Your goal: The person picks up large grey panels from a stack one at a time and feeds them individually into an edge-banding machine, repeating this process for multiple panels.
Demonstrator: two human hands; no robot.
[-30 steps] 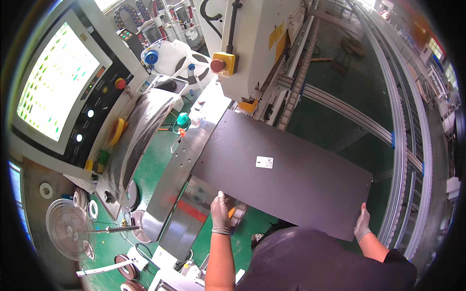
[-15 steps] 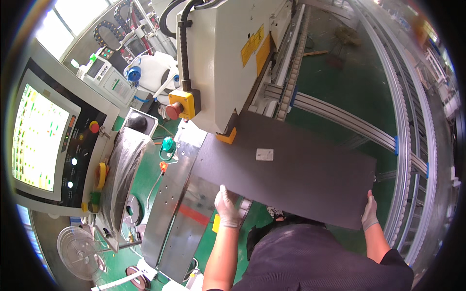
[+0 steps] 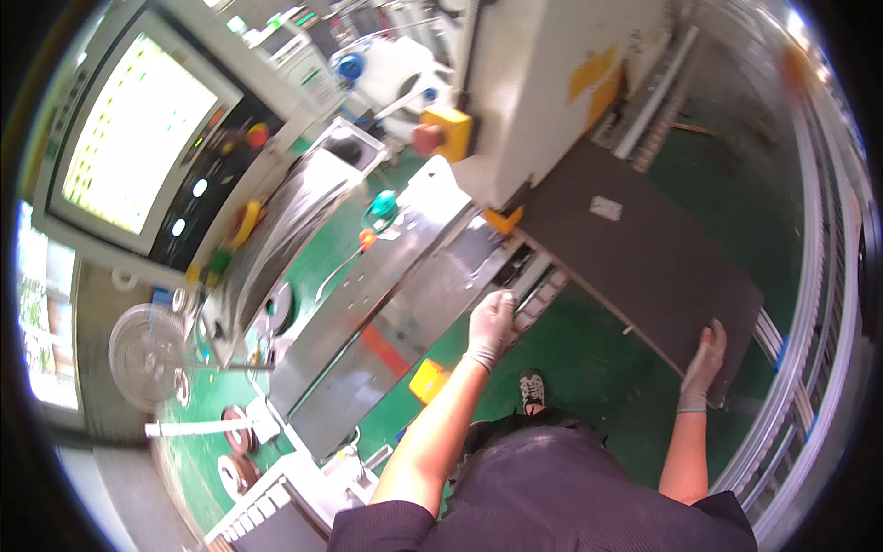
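Observation:
A dark grey-brown flat board [image 3: 644, 248] with a small white label [image 3: 605, 208] lies beside the pale machine housing [image 3: 533, 101], its far left part against the machine. My right hand [image 3: 704, 363], in a thin pale glove, rests on the board near its near right corner, fingers stretched over the top face. My left hand [image 3: 492, 322], gloved too, is off the board. Its fingers are curled, and nothing shows in them. It hovers beside the metal machine bed [image 3: 368, 313], just short of the roller strip [image 3: 538, 299].
At the left stands a control panel with a lit screen [image 3: 138, 138]. A yellow box with a red stop button [image 3: 441, 133] hangs from the machine. Metal rails [image 3: 814, 230] curve along the right. A fan [image 3: 147, 354] stands at lower left on the green floor.
The board has moved away along the machine. My left hand has let go of its near edge; my right hand has shifted onto its top. The view has turned.

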